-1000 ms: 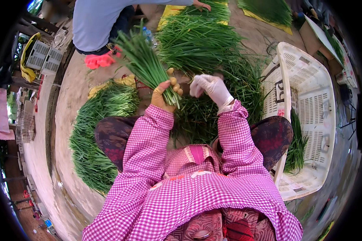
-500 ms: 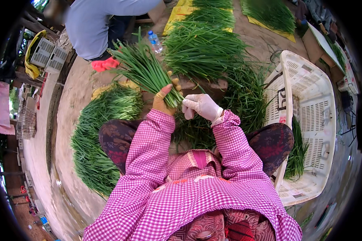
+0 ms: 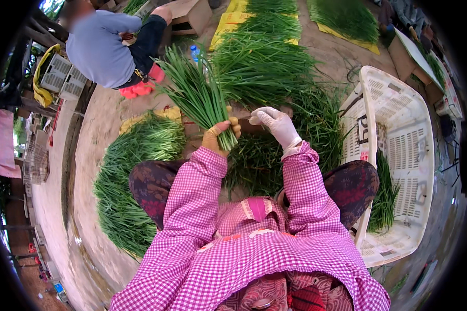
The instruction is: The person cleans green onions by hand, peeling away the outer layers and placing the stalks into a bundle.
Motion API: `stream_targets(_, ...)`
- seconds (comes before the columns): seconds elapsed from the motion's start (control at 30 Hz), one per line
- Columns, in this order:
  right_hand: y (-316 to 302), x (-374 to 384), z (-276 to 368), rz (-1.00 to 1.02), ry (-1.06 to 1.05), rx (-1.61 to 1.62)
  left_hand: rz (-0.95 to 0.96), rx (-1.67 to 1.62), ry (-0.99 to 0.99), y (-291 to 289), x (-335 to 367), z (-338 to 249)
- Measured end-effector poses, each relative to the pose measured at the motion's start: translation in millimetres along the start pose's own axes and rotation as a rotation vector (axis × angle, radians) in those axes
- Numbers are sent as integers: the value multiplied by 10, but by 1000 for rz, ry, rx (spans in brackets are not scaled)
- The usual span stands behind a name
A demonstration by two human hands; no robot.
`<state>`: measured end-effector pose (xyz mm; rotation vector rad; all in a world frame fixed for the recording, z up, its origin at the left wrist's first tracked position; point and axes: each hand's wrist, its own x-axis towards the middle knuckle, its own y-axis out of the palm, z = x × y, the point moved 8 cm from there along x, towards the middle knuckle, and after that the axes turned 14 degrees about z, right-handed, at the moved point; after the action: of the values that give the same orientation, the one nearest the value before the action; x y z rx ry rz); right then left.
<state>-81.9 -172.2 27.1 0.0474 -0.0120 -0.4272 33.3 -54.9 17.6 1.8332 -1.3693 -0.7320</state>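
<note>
My left hand (image 3: 221,133), in a tan glove, is closed round the lower ends of a bunch of garlic chives (image 3: 194,93). The leaves fan up and to the left, and the pale cut ends point toward me. My right hand (image 3: 278,126), in a thin white glove, is held to the right of the bunch, apart from it. Its thumb and fingertips are pinched together; anything between them is too small to make out. Beneath my hands lies a loose, darker heap of leaves (image 3: 259,163). A neat pile of chives (image 3: 127,181) rests beside my left knee.
A white plastic crate (image 3: 407,199) with some chives inside stands at my right. Ahead are a large chive pile (image 3: 264,65), a water bottle (image 3: 194,53) and yellow sheets (image 3: 225,28). At upper left sits a person in a grey top (image 3: 101,46) and red boots (image 3: 142,85).
My right hand has drawn away from the cut ends, up and to the right. The bunch in my left hand is more upright. The person at upper left has shifted up and left.
</note>
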Motion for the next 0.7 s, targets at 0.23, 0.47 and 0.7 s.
stream_targets(0.23, -150, 3, -71, -71, -56, 180, 112, 89, -159, 60, -38, 252)
stream_targets(0.47, -591, -285, 337, -432, -190, 306, 83, 258, -294, 153, -83, 411)
stream_targets(0.7, -865, -553, 715, -727, -350, -26, -7, 344, -359, 167, -145, 477)
